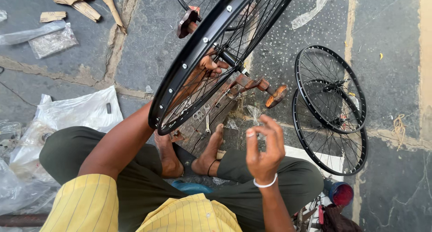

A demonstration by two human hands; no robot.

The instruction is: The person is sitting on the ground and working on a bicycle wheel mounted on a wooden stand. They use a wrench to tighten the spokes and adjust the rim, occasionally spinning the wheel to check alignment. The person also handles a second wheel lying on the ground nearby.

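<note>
Head view, catalogue notes. Left hand (210, 66): arm stretched up frame centre, reaching behind spokes, fingers curled around hub axle (230, 60) of bicycle wheel (189, 61). Right hand (263, 149): raised lower centre-right, palm toward camera, fingers loosely bent, thumb and forefinger close together; whether they pinch anything, cannot tell. Wheel: black rim, thin spokes, tilted diagonally, upper centre. Two finished wheels (330, 108) lie overlapped on pavement, right. Rusty stand (252, 86) beneath hub.
</note>
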